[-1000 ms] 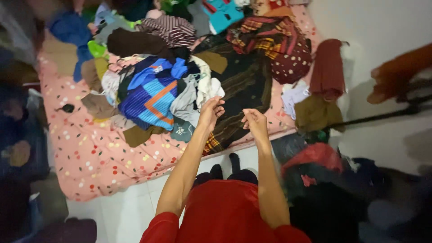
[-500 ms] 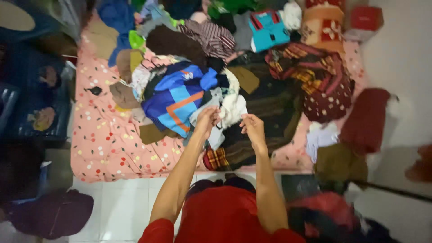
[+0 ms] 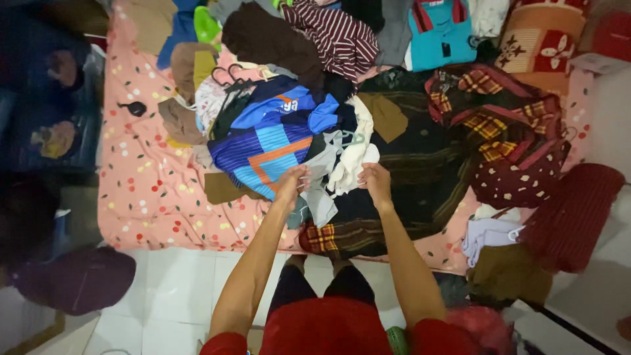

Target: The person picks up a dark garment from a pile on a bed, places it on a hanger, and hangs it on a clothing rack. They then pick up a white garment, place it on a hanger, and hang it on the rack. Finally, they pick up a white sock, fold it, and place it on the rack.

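Observation:
A heap of clothes lies on a pink dotted mattress [image 3: 144, 204]. My left hand [image 3: 292, 179] is pinched shut on a grey garment [image 3: 322, 197] at the near side of the heap, next to a blue striped jersey [image 3: 266, 141]. My right hand [image 3: 376, 179] has its fingers curled at the edge of a white garment [image 3: 351, 158], over a dark striped cloth [image 3: 411, 171]. Whether it grips anything is not clear. Both arms reach forward from my red top, about a hand's width apart.
A red-yellow plaid cloth [image 3: 499, 118] and a maroon dotted cloth [image 3: 513, 184] lie to the right. A teal shirt [image 3: 440, 29], a striped maroon shirt [image 3: 342, 39] and a brown garment [image 3: 263, 39] lie at the back. White tile floor [image 3: 177, 289] holds a dark bundle [image 3: 79, 279].
The view has swung left and down across the bed. My hands have come lower onto the near side of the heap, the left one now closed on grey cloth.

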